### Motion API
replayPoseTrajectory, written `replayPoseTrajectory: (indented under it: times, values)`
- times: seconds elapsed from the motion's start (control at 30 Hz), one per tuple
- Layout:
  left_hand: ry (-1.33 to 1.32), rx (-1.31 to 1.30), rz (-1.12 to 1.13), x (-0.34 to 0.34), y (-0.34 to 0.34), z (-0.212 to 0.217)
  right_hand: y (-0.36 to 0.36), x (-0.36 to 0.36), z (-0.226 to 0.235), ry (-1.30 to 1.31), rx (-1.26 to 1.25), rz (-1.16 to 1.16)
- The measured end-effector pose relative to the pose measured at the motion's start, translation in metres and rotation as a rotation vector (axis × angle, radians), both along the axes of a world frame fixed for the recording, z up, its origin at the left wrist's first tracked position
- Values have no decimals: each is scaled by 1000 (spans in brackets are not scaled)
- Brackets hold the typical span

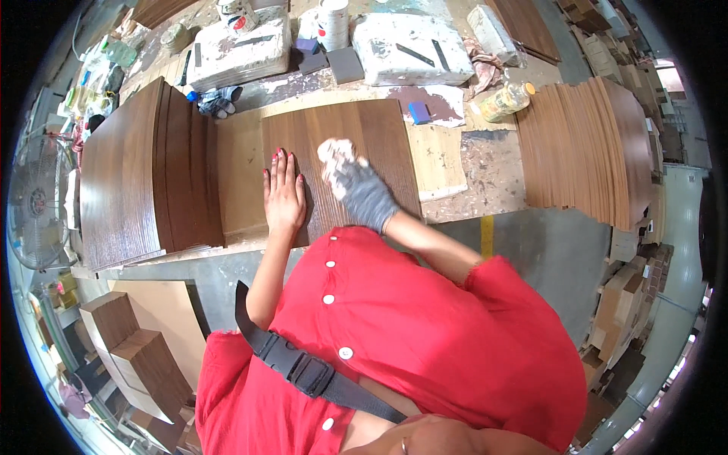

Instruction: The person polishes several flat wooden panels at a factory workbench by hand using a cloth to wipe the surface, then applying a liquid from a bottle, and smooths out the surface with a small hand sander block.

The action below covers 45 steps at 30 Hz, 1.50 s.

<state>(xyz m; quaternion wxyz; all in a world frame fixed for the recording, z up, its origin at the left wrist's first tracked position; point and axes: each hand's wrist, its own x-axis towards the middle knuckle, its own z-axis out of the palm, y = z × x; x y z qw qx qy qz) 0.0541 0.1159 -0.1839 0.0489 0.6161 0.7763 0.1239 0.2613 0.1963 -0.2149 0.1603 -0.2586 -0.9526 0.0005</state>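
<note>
A dark brown wood-grain panel (pixel 341 121) lies flat on the worktable in front of me. My left hand (pixel 283 193) is bare and rests flat on the panel's left side, fingers stretched out. On my right hand (pixel 360 189) is a grey glove, and it presses a crumpled whitish cloth (pixel 336 155) against the middle of the panel. The right fingers are partly covered by the cloth and slightly blurred. A small blue sanding block (pixel 418 113) sits just beyond the panel's right edge.
Stacks of brown panels stand at the left (pixel 121 174) and right (pixel 576 152) of the table. Farther back are two paint-spattered white blocks (pixel 243 57), a white tub (pixel 334 26) and grey pads (pixel 346 66). A yellowish bottle (pixel 506 102) lies near the right stack. A fan (pixel 38 197) stands far left.
</note>
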Motion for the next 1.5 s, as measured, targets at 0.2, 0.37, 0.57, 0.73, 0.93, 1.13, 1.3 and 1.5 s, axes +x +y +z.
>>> replayPoseTrajectory:
  times: [0.2, 0.37, 0.57, 0.73, 0.93, 1.13, 1.3, 1.5]
  values:
    - [-3, -35, 25, 2, 3, -1, 61, 49, -3, -4, -224, -395]
    - [-6, -13, 30, 3, -1, 2, 10, 142, 3, 4, -252, -304]
    - [-56, 27, 20, -2, -5, 0, 86, 201, 88, -330, -2, -876]
    - [-79, 20, 19, -2, -4, -2, 132, 151, 69, 216, -85, -655]
    - [-75, 12, 26, -1, -2, 1, 181, 101, -4, 318, -196, -651]
    - [-54, 10, 32, -2, -1, 0, 203, 104, -33, 965, -855, -579]
    - [-91, 8, 20, -3, -2, -1, 209, 91, -30, 710, -841, -572]
    - [-86, 11, 22, -4, -2, 0, 212, 79, -22, 561, -736, -570]
